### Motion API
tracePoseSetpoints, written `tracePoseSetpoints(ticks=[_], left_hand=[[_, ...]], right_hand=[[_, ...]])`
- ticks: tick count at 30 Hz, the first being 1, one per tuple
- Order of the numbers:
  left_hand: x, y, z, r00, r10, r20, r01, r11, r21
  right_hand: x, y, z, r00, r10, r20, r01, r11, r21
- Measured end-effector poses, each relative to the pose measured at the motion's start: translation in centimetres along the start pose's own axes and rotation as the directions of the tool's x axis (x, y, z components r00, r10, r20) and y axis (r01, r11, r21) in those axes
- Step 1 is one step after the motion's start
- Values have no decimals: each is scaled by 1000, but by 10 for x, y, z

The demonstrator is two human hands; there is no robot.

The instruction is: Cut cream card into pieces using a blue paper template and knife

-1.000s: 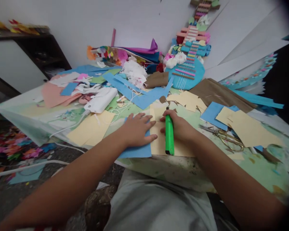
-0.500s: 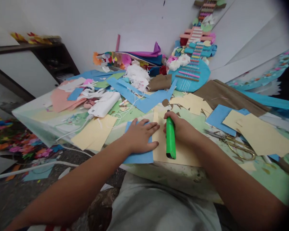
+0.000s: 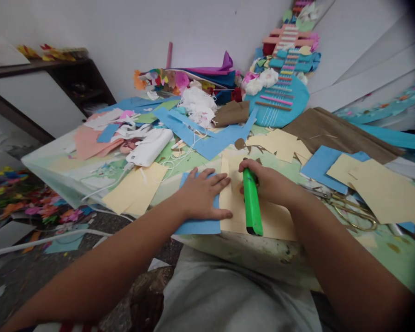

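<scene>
My left hand (image 3: 205, 193) lies flat with fingers spread, pressing on a blue paper sheet (image 3: 202, 227). Its fingertips and thumb reach over the left edge of a cream paper sheet (image 3: 235, 223), where a narrow cream strip (image 3: 225, 170) shows. In my right hand (image 3: 264, 180) is a green utility knife (image 3: 252, 203), gripped near its far end, with the black butt pointing toward me. Its blade is hidden from view. The knife is over the cream sheet, right of my left hand.
Gold-handled scissors (image 3: 358, 214) lie to the right by more cream paper (image 3: 387, 186). A white power bank (image 3: 150, 147) with a cable sits left. White string (image 3: 197, 108), brown paper (image 3: 339, 133) and a blue guitar-shaped craft (image 3: 280, 108) are farther back.
The view has shifted slightly, so things on the right appear farther right. My left thumb reaches a little farther over the cream sheet. The knife stays in my right hand.
</scene>
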State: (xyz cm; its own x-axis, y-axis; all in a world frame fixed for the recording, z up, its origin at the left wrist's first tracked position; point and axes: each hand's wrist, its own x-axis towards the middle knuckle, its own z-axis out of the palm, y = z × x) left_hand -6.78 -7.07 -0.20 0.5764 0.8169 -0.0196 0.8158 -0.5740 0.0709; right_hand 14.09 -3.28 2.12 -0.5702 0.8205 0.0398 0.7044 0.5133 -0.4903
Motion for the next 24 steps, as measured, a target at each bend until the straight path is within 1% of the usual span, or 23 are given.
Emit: tracePoseSetpoints(ticks=[2,4,8,12,18,24], left_hand=[[0,-1,0,1000,-3,17,3,1000,-5],[1,-1,0,1000,0,23,0,1000,-3],[1,-2,1,1000,13,18,-13,1000,5],[2,-3,1,1000,17,23,-17,1000,8],[2,-4,2,1000,25,10,-26,999,26],[2,-2,0,999,10,34,-11,1000,23]], right_hand=[[-1,2,-3,999,-12,40,12,1000,-6],[-3,6,-5,998,-18,53,18,1000,-12],[-5,13,-7,999,-53,2,53,999,7],[-8,12,-11,996,-85,-35,87,995,53],[-16,10,-16,995,-78,-55,85,986,144],[-23,11,-13,995,-63,-78,78,975,208]])
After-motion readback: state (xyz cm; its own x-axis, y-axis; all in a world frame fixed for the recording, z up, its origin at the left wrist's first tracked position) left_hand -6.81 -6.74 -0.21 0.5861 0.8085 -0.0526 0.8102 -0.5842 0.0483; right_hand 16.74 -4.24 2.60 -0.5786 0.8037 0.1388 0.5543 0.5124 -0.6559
